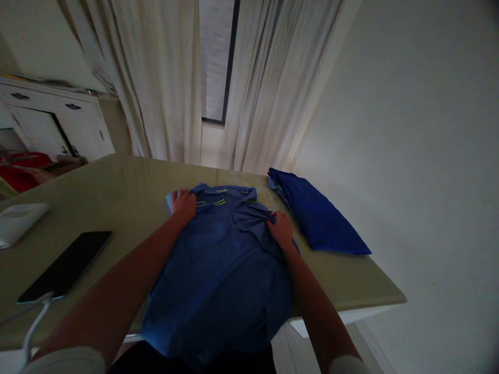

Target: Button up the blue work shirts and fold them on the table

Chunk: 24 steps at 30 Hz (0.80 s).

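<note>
A blue shirt (pixel 222 259) with a collar and yellow-green trim lies face up in front of me. Its collar points away from me, and its lower end hangs over the near table edge. My left hand (pixel 183 203) is closed on the shirt near the left shoulder, beside some small lettering. Over at the right shoulder, my right hand (pixel 280 227) pinches the fabric, which bunches into folds there. The sleeves are mostly out of sight under the shirt or my hands.
Darker blue folded clothing (pixel 319 213) lies at the table's right edge by the wall. On the left are a black phone (pixel 70 265) with a white cable (pixel 37 324) and a white object (pixel 21 221). Curtains (pixel 156 78) hang behind the table (pixel 128 182).
</note>
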Available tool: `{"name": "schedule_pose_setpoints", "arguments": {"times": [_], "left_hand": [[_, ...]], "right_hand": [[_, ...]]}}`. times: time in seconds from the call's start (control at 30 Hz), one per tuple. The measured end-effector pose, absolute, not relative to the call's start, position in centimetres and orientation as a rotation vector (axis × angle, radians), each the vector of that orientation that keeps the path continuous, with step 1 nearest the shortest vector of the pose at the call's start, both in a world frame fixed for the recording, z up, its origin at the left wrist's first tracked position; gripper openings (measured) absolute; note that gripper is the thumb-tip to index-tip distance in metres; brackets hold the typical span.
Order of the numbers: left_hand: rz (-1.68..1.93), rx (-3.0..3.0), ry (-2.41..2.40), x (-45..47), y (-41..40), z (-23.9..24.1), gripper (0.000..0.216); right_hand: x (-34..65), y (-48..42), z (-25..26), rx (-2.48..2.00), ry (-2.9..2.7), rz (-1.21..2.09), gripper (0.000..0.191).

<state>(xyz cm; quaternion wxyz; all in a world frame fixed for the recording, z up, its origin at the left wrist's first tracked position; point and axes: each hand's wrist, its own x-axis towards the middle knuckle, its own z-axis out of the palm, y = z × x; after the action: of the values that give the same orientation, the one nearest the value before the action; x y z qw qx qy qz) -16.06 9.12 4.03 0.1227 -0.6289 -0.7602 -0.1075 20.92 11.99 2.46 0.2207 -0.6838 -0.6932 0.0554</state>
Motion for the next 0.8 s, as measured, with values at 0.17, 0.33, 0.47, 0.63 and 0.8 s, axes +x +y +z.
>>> {"name": "schedule_pose_setpoints", "arguments": {"times": [0.17, 0.33, 0.47, 0.63, 0.8], "left_hand": [[-0.454, -2.034, -2.095, -10.5, 7.4, 4.4, 0.043], [-0.487, -2.531, -1.93, -4.4, 6.1, 0.2, 0.069], [-0.465, -2.81, -1.54, -7.2, 8.1, -1.2, 0.064], [-0.505, -2.824, -1.482, -10.0, 11.4, 0.0, 0.051], [-0.82, -2.604, -1.694, -11.1, 9.7, -0.2, 0.045]], "right_hand": [[22.7, 15.7, 3.3, -1.907, -1.831, 0.573, 0.065], [21.4, 15.6, 3.3, -1.705, -2.209, 0.581, 0.025], [22.0, 13.5, 2.6, -1.562, -2.44, 0.621, 0.026], [22.4, 12.2, 1.0, -1.674, -2.253, 0.366, 0.025], [23.2, 12.7, 0.0, -1.609, -1.938, 0.477, 0.044]]}}
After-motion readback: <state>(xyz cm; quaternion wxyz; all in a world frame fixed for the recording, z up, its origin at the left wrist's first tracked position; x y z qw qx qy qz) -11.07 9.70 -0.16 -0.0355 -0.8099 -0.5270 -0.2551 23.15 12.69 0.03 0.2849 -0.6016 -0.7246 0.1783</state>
